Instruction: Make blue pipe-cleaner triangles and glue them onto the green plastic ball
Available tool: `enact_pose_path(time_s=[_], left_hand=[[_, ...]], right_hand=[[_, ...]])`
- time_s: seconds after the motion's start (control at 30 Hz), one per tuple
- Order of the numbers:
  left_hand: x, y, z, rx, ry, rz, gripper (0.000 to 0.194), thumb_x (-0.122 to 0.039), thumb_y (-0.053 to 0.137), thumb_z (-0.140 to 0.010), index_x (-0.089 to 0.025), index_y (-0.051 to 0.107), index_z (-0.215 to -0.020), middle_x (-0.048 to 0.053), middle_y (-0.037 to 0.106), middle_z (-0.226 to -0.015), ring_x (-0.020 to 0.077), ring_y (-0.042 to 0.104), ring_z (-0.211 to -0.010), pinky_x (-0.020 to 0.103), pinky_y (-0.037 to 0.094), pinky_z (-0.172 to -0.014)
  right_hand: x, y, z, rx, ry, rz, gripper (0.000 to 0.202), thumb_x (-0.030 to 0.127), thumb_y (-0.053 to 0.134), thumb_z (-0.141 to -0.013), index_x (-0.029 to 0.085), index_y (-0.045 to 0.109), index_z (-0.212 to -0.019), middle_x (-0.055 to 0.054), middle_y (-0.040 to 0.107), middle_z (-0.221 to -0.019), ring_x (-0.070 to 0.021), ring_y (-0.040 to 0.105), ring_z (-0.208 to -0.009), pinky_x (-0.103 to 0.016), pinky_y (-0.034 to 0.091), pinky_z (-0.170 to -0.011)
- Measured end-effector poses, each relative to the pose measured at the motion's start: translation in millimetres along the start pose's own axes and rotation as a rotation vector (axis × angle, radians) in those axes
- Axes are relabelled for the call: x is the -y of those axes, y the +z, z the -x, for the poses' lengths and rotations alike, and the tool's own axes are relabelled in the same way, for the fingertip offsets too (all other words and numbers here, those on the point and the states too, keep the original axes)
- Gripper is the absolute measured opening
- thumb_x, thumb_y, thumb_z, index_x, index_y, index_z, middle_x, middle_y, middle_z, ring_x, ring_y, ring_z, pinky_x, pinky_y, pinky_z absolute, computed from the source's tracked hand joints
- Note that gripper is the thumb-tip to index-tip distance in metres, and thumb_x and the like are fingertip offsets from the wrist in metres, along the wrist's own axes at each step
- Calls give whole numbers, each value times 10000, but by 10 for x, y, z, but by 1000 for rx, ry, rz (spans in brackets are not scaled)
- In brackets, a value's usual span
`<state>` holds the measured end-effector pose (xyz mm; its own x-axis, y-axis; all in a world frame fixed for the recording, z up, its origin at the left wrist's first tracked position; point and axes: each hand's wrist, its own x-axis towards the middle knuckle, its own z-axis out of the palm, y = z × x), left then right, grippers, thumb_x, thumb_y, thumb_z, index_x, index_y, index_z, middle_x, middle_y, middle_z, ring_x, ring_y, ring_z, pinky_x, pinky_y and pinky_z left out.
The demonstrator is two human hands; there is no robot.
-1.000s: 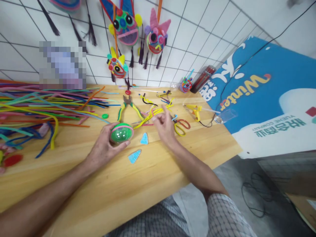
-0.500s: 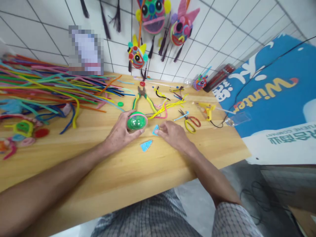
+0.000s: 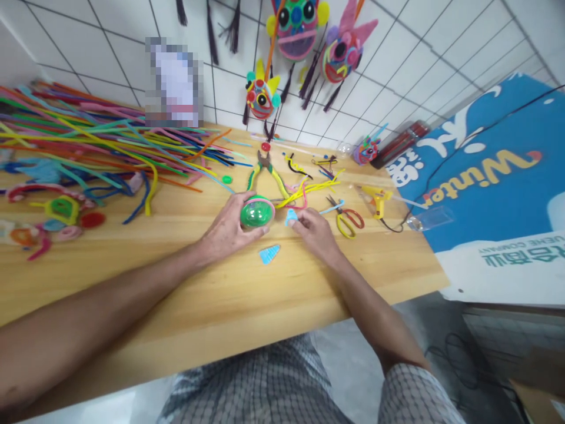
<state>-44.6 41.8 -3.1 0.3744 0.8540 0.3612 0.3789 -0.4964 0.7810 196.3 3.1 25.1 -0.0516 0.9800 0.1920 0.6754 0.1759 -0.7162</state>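
My left hand is wrapped round a shiny green ball with a pink rim, near the middle of the wooden table. To its right, my right hand pinches a small light-blue piece between thumb and fingers. A second light-blue piece, triangular and ribbed, lies flat on the wood below and between the hands. Behind the ball lie pliers with green and yellow handles. Scissors with yellow and red handles rest to the right of my right hand.
Many coloured fuzzy stems cover the back left of the table. A yellow glue gun with a cord lies at the right. Yellow stems lie behind the hands. Colourful masks hang on the tiled wall. A blue sign stands right.
The view has shifted, so the table items appear farther right. The small blue piece in my right hand is tilted a little differently and shows more upright. Both hands keep their holds.
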Motion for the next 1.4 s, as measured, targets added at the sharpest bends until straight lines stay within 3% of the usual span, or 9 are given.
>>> enact_pose_path(time_s=[0.17,0.33,0.47,0.6,0.7,0.87,1.07,1.27,1.4], left_hand=[[-8,5,-7,16,-13,7,759,-402,757,-781,-150,429,-1417,167,562,-1353,323,579,-1276,488,482,-1090],[-35,3,-14,28,-87,36,804,-430,772,-754,-158,405,-1416,167,580,-1355,330,604,-1250,505,501,-1057],[-48,4,-27,43,-116,73,769,-438,783,-744,-191,425,-1377,130,630,-1280,313,655,-1160,488,540,-989],[-34,12,-39,41,-85,74,714,-439,770,-760,-202,462,-1359,136,634,-1301,326,639,-1204,496,525,-1014],[-20,16,-38,38,-95,77,747,-449,779,-753,-206,454,-1380,141,635,-1313,331,644,-1200,502,519,-1014],[23,30,-44,16,-132,114,784,-482,820,-706,-219,456,-1349,112,673,-1224,323,681,-1114,488,544,-951],[54,46,-59,13,-119,188,747,-421,851,-686,-230,506,-1321,119,669,-1281,315,671,-1147,474,545,-969],[52,36,-45,8,-119,188,775,-446,852,-686,-222,506,-1342,118,673,-1260,322,669,-1144,491,542,-980],[25,6,-38,10,-58,185,766,-428,796,-756,-220,462,-1413,142,602,-1377,322,606,-1258,499,499,-1052]], right_hand=[[105,-178,-71,11,117,-282,257,430,642,-865,216,611,-725,37,494,-670,-135,434,-637,-283,363,-635],[135,-187,-151,-34,124,-358,367,503,724,-780,229,511,-662,53,473,-626,-117,391,-596,-269,344,-594],[239,-73,-229,-38,60,-345,327,489,681,-822,232,530,-689,38,507,-667,-136,460,-657,-280,402,-655],[329,27,-346,-18,-13,-268,299,411,607,-884,228,530,-661,44,454,-632,-138,448,-656,-288,425,-679],[357,65,-429,5,-88,-224,255,372,614,-881,224,554,-682,26,529,-693,-146,488,-688,-299,441,-703],[464,43,-526,2,-169,-102,142,335,665,-865,223,663,-778,-10,660,-791,-173,577,-758,-315,459,-734],[644,-5,-613,63,-239,46,111,237,683,-853,208,681,-745,2,636,-754,-162,566,-733,-317,429,-730],[564,35,-597,27,-209,-23,116,264,663,-872,212,664,-768,1,644,-784,-165,566,-757,-319,446,-742],[453,-31,-582,-1,-143,-143,144,310,671,-864,214,647,-760,-1,632,-783,-169,564,-777,-311,453,-723]])
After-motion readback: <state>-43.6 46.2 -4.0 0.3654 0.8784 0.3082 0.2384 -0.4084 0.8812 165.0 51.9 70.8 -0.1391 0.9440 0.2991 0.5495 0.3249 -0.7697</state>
